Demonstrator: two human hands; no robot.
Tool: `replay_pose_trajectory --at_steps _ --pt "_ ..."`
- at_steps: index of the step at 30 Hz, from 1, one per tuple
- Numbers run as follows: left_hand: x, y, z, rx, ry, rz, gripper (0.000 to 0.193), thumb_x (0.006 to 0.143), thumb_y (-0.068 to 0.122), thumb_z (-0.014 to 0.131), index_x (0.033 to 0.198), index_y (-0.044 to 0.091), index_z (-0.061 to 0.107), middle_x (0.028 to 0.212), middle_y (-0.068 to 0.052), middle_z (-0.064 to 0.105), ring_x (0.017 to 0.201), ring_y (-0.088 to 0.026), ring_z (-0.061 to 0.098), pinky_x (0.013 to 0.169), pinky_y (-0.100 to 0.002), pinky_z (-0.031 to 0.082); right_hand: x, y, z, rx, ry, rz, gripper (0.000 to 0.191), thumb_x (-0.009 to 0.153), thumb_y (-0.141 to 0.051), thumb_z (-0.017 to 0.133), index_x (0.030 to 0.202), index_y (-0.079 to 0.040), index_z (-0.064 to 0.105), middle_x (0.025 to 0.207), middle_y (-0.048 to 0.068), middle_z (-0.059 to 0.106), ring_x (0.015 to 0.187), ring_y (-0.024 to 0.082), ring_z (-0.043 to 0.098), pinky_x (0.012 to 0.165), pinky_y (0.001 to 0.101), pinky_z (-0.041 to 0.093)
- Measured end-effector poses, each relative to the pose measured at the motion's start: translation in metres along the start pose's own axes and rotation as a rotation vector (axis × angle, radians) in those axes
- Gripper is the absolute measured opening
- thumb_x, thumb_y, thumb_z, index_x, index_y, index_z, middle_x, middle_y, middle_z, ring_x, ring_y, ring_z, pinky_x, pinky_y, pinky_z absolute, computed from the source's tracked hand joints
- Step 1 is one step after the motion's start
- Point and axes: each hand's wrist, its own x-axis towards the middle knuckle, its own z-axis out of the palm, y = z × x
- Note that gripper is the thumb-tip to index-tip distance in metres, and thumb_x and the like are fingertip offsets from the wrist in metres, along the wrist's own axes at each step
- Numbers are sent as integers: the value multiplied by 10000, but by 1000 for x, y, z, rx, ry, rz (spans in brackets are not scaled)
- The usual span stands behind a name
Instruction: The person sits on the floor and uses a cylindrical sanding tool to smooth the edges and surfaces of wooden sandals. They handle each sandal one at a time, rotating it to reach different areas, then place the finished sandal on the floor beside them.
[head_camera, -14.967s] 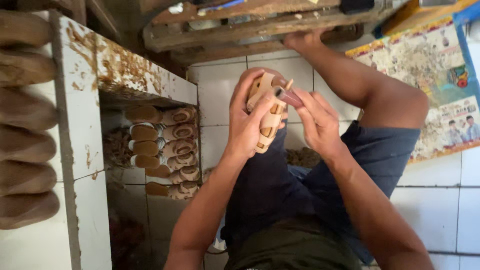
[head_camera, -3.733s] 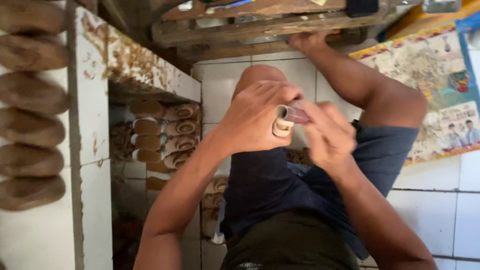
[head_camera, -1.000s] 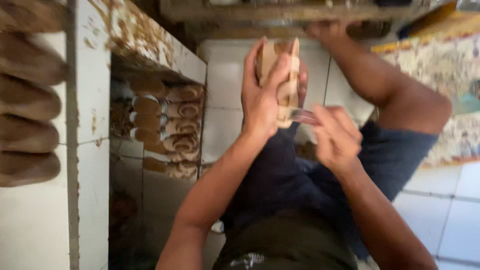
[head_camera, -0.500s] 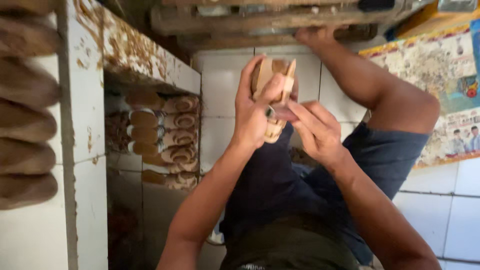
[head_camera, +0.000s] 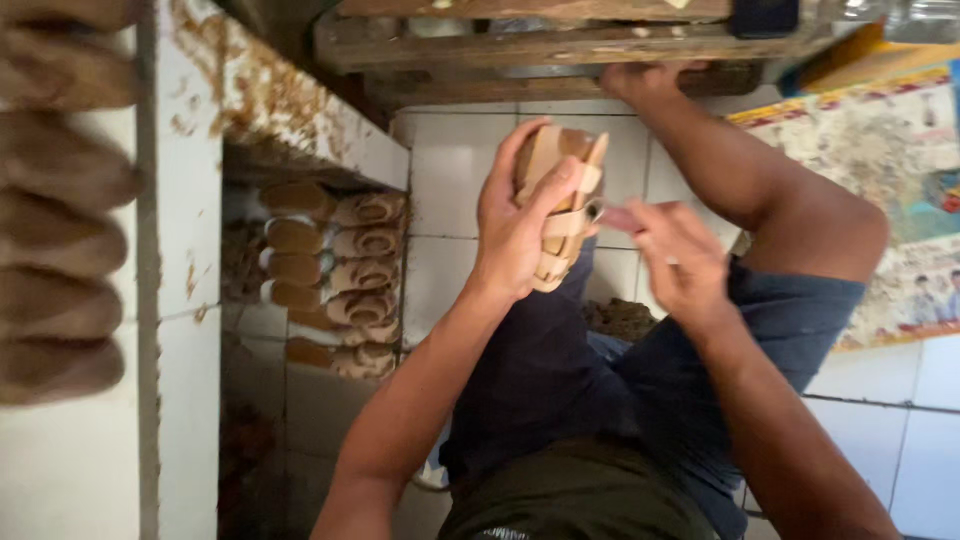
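Left hand (head_camera: 515, 235): raised in front of the chest, fingers and thumb clamped around a tan strappy sandal (head_camera: 560, 205); the sandal stands roughly upright, toe end up, its crossed straps facing right; the thumb presses across the straps.

Right hand (head_camera: 680, 255): just beside the sandal on its right, fingers pinched together on a small tool (head_camera: 612, 214) with a pinkish handle; the tool's tip touches the sandal's strap edge; what kind of tool it is cannot be told from the blur.

Sandal: held in the air between the two hands, above the lap, in front of the white tiled floor (head_camera: 450, 170).

Lap: dark blue shorts (head_camera: 600, 380) and an olive shirt hem (head_camera: 580, 495); the right knee (head_camera: 830, 225) is bent and raised; the foot (head_camera: 640, 80) rests against a wooden bench (head_camera: 560, 45) at the top of the view.

Left side: a white tiled shelf unit (head_camera: 185, 200), its top edge stained brown; a row of brown soles (head_camera: 60, 250) stacked at the far left, blurred; inside the lower compartment, a stack of finished sandals (head_camera: 350, 270) with tan straps, lying on their sides in two columns.

Right side: a colourful printed poster (head_camera: 890, 170) lies on the floor beside the raised knee; a small heap of brown scraps (head_camera: 620, 318) lies on the floor between the legs.
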Motion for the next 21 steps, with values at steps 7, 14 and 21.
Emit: replay_pose_trajectory --at_steps 7,14,21 --pt "-4 1 1 94 -37 104 439 1078 153 698 1453 50 494 1270 -156 622 1093 -217 687 879 -351 607 -3 5 3 -2 -77 -49 326 992 59 673 1315 36 631 1043 197 676 907 289 666 800 356 542" --pt "-5 9 -1 -65 -45 -70 482 1026 141 634 1468 108 443 1144 -168 646 834 -233 723 665 -353 630 -8 5 -2 -10 73 90 334 1038 77 607 1367 29 632 1073 174 682 878 244 649 754 316 532" --pt "-5 3 3 19 -41 -5 443 1029 133 635 1437 63 477 1142 -141 654 820 -238 724 628 -362 631 13 12 -2 -88 2 -23 339 1024 68 638 1362 52 628 1101 192 689 891 270 649 812 351 542"
